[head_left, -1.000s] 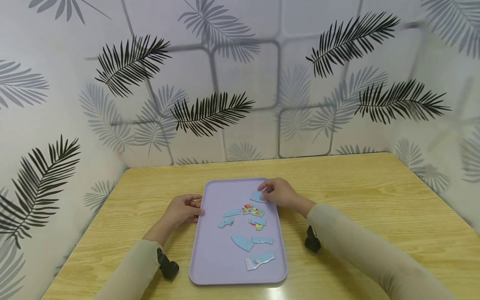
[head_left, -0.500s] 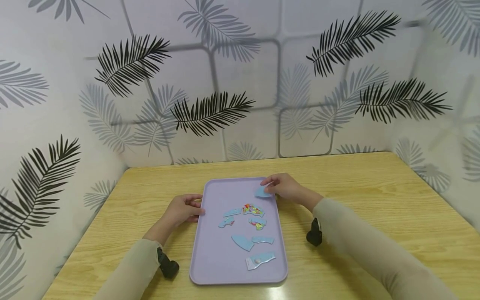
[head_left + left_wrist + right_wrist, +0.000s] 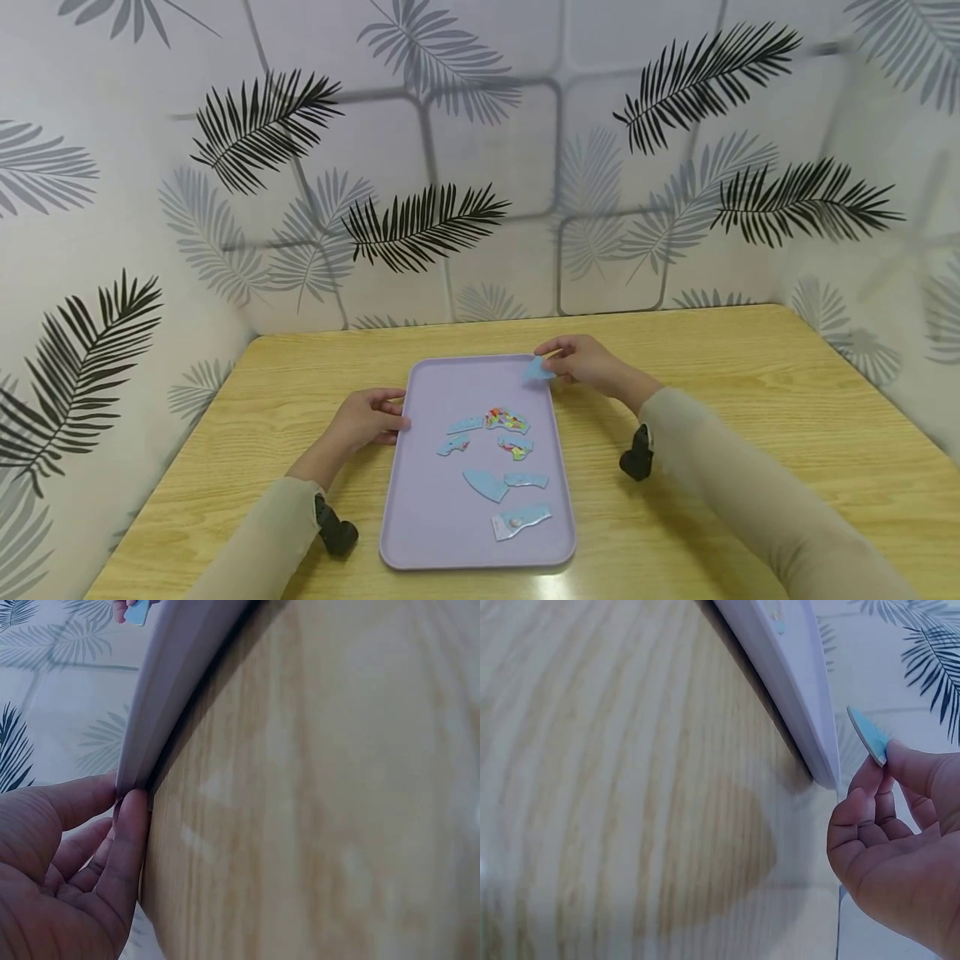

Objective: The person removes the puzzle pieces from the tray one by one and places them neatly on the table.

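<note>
In the head view my right hand (image 3: 592, 365) pinches a light blue puzzle piece (image 3: 536, 372) between thumb and fingers, over the far right corner of the lilac tray (image 3: 431, 525). The right wrist view shows that piece (image 3: 868, 736) tilted, its thin edge visible, raised beside the tray's corner. My left hand (image 3: 362, 423) holds the tray's left rim, thumb and fingers pinching it in the left wrist view. On the tray lie several puzzle pieces: a colourful one (image 3: 506, 419), a blue curved one (image 3: 485, 485), and a blue one with a pale edge (image 3: 521, 522).
A wooden table (image 3: 675, 350) carries the tray and extends to both sides. Behind it stands a wall (image 3: 495, 275) with a leaf pattern. Black wrist cameras (image 3: 336, 533) hang at both sleeves.
My right hand has lifted the blue piece and carried it away and to the right, toward the tray's far right corner. The left hand and the other pieces stay put.
</note>
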{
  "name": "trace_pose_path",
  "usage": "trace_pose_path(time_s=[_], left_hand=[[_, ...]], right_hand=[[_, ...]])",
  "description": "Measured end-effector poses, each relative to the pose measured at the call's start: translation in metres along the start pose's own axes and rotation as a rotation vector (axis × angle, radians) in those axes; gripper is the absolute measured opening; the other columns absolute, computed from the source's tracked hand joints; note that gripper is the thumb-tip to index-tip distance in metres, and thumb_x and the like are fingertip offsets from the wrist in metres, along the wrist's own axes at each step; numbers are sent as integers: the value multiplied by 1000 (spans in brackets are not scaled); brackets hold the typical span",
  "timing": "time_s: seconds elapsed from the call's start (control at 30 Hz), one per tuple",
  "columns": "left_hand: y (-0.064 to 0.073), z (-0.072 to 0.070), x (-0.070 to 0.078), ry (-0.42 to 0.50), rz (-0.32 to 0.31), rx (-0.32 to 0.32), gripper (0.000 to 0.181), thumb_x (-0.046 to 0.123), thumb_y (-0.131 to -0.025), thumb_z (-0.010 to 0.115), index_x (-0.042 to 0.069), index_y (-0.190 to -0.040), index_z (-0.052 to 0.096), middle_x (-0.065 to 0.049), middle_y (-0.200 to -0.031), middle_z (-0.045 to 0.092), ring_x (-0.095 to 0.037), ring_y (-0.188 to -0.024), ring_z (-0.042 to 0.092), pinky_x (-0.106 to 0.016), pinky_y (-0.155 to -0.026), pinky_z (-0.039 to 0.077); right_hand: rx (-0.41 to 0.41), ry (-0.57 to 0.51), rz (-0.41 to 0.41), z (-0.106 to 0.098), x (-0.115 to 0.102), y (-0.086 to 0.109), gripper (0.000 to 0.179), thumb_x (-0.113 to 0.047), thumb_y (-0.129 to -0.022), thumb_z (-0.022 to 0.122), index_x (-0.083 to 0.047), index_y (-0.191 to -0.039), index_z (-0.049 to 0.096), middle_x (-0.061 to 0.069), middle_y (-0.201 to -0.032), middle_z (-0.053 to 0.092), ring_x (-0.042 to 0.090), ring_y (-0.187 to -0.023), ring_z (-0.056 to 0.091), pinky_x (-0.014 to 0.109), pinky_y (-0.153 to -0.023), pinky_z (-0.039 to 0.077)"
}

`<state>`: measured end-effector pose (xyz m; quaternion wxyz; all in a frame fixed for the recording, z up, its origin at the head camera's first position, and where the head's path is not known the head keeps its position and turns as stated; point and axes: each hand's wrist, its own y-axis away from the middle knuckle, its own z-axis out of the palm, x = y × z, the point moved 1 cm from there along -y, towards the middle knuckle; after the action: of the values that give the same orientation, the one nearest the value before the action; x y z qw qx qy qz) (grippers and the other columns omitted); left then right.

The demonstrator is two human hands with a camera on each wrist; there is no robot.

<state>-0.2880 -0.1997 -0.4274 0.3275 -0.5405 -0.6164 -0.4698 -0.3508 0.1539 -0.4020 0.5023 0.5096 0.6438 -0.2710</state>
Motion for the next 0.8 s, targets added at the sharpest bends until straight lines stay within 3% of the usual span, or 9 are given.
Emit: trace_pose_path(time_s=[0.3, 0.5, 0.8], left_hand=[[-1, 0, 0, -11, 1, 6, 53, -4, -82, 74, -1, -132, 57, -13, -99, 61, -16, -73, 63, -30, -64, 57], [1, 0, -1, -19, -5, -2, 53, -3, -83, 74, -2, -133, 57, -13, -99, 61, -16, -73, 63, -30, -64, 57], [1, -1, 1, -5, -14, -1, 53, -3, -83, 74, -1, -133, 57, -12, -98, 62, -16, -73, 62, -30, -65, 57]], right_hand=[[-9, -40, -12, -20, 5, -5, 32, -7, -99, 56, 2, -130, 56, 16, -119, 59, 23, -83, 54, 34, -76, 50], [-19, -91, -12, -29, 11, -9, 37, -2, -99, 53, 7, -135, 49, 20, -126, 53, 22, -90, 54, 38, -86, 50], [23, -89, 8, -44, 19, -16, 40, 4, -98, 49, 8, -138, 46, 16, -119, 50, 16, -95, 53, 37, -94, 48]])
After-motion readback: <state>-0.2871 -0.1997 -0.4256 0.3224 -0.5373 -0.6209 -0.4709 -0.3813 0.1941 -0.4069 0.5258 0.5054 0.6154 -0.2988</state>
